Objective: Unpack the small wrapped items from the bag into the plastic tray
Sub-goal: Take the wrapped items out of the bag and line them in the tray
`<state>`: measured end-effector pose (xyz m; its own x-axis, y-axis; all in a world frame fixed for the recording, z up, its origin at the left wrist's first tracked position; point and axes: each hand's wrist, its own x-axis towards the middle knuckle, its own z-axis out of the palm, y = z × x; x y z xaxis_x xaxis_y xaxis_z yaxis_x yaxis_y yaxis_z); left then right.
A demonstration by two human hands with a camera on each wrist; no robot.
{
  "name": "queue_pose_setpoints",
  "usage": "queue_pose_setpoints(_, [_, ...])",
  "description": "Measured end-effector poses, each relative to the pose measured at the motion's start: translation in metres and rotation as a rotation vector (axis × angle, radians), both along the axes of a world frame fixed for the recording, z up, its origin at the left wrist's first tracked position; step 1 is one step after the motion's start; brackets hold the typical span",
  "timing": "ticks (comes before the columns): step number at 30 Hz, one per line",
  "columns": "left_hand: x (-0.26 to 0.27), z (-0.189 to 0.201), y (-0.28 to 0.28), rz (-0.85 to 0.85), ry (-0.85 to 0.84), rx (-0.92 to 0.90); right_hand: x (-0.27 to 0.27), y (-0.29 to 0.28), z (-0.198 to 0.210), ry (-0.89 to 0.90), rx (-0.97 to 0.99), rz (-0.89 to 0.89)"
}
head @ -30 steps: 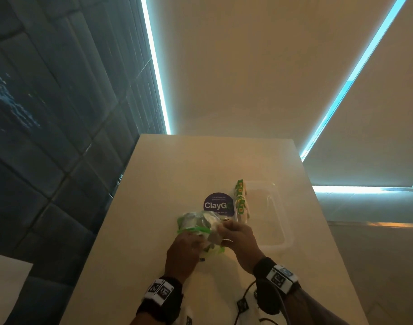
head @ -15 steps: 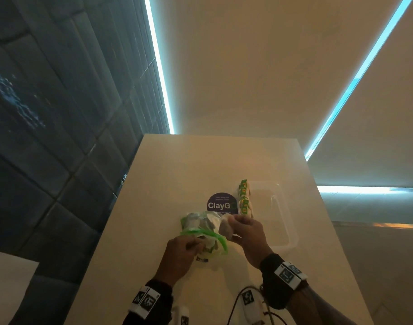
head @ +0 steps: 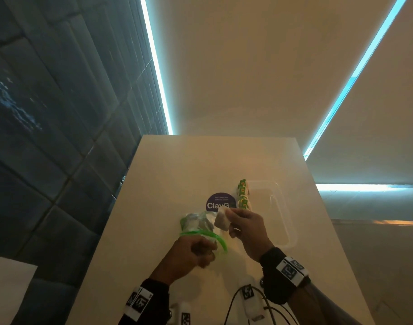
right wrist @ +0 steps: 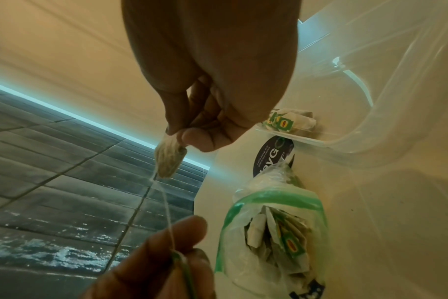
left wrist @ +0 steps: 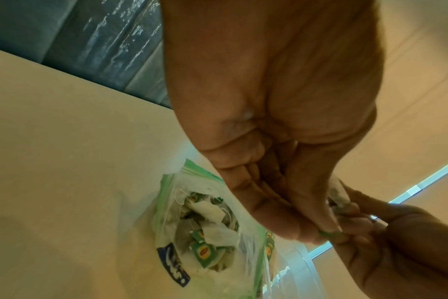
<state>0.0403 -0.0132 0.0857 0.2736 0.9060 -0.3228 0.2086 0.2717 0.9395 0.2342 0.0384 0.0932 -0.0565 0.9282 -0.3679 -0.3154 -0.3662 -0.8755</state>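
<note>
Since a moment ago, the right hand [head: 244, 227] has come up out of the bag [head: 200, 227] with one tea bag [head: 221, 220], while the left hand [head: 192, 253] has drawn back toward the person.

From the head view, the right grip is pinching the pale tea bag just above the bag's green-edged mouth, and the left grip is curling closed near that mouth. Beyond the bag a purple round sticker [head: 220, 202] is lying on the surface [head: 177, 165], reading "ClayG" as far as it shows; smaller lines above are too small to read. Right of the bag, the clear plastic tray [head: 282, 221] is already carrying green-tagged tea bags [head: 243, 195] along its near-left edge.

From the left wrist view, the left fingers [left wrist: 328, 228] are pinching a small green tag, touching the right hand. Below them the bag is lying open, crammed with crumpled paper sachets and green tags bearing a yellow-and-red oval logo, its lettering unreadable.

From the right wrist view, a thin string [right wrist: 166, 204] is running taut from the pinched tea bag [right wrist: 168, 161] down to the left hand's tag. The sachet looks feather-light, soft and easily torn, and its string could snag on others in the bag; taking hold at the paper's top edge, as the right grip is doing, seems safest, with the tag controlled separately.
</note>
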Motion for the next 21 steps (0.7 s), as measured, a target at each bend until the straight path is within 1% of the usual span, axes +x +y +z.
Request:
queue_pose_setpoints(3, [0.003, -0.001, 0.003, -0.023, 0.076, -0.001, 0.001, 0.002, 0.005, 0.064, 0.008, 0.023])
queue_pose_setpoints(6, [0.007, 0.0, 0.005, -0.033, 0.09, -0.017, 0.002, 0.002, 0.007, 0.106, 0.02, 0.065])
queue_pose_setpoints(10, [0.012, 0.005, 0.009, -0.009, 0.124, -0.026, 0.005, 0.001, 0.01, 0.15, 0.023, 0.112])
queue_pose_setpoints(12, [0.012, 0.008, 0.01, 0.026, 0.142, -0.021, 0.008, -0.001, 0.011, 0.168, 0.007, 0.183])
queue_pose_setpoints(16, [0.008, 0.015, 0.016, 0.075, 0.13, 0.022, 0.012, -0.005, 0.012, 0.12, -0.029, 0.374])
queue_pose_setpoints(19, [0.009, 0.018, 0.019, 0.15, 0.061, 0.003, 0.014, -0.008, 0.011, 0.085, -0.029, 0.454])
queue_pose_setpoints(21, [0.01, 0.02, 0.022, 0.168, 0.042, 0.017, 0.014, -0.01, 0.011, 0.05, -0.031, 0.484])
